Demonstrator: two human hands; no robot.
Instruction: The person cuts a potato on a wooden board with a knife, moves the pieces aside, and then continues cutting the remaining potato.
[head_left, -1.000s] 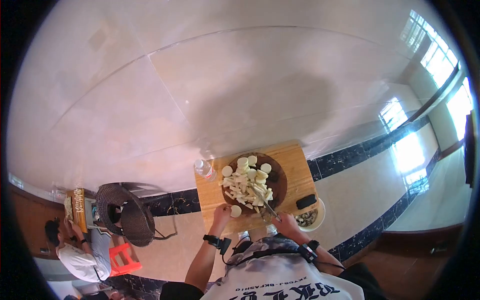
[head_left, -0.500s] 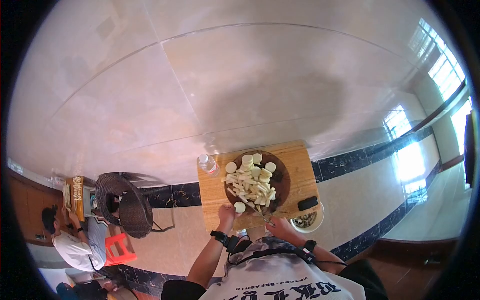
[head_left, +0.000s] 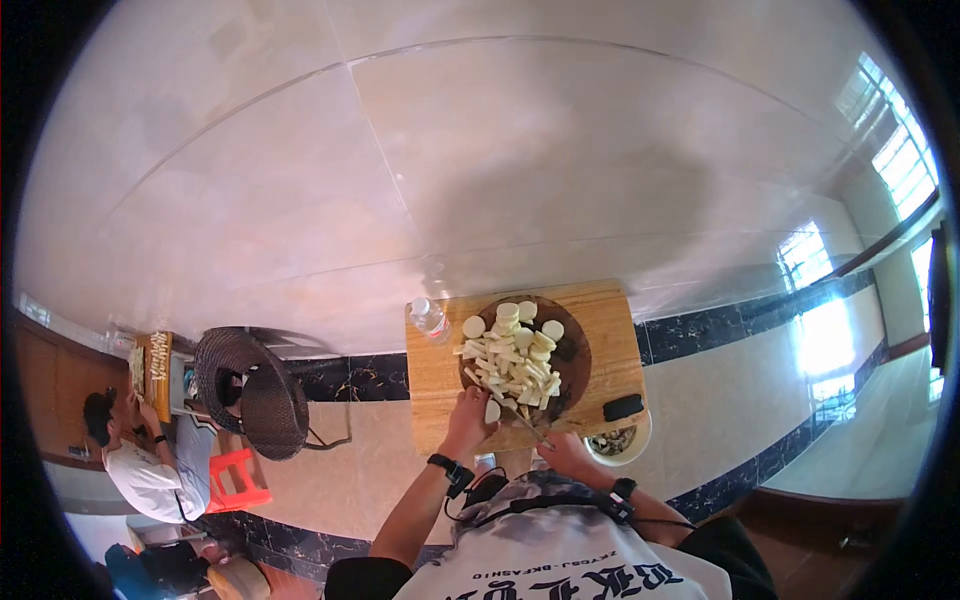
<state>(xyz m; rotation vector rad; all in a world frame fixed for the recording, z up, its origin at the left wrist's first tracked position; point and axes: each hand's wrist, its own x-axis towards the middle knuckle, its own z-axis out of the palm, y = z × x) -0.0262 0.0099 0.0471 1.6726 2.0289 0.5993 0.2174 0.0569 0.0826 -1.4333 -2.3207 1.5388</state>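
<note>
My right hand (head_left: pixel 566 454) is closed around the handle of a knife (head_left: pixel 528 425), whose blade slants up and left over the near edge of a round dark chopping board (head_left: pixel 577 388). With the fingers of my left hand (head_left: pixel 468 420) I hold a pale round vegetable slice (head_left: pixel 492 411) at the board's near left edge, close to the blade. A heap of cut white vegetable sticks (head_left: pixel 515 372) covers the middle of the board. Behind the heap lie several thick round slices (head_left: pixel 508 313), some stacked.
The board rests on a wooden table (head_left: pixel 430 395) against a tiled wall. A plastic bottle (head_left: pixel 430 320) stands back left, a black object (head_left: pixel 623 407) lies right. Below is a white bucket (head_left: pixel 640 447). Leftward are a wicker chair (head_left: pixel 272 415), red stool (head_left: pixel 240 482) and another person (head_left: pixel 150 480).
My left hand has moved up over the board's edge, and the slice now stands more on its side beside the blade. The whole view has shifted slightly.
</note>
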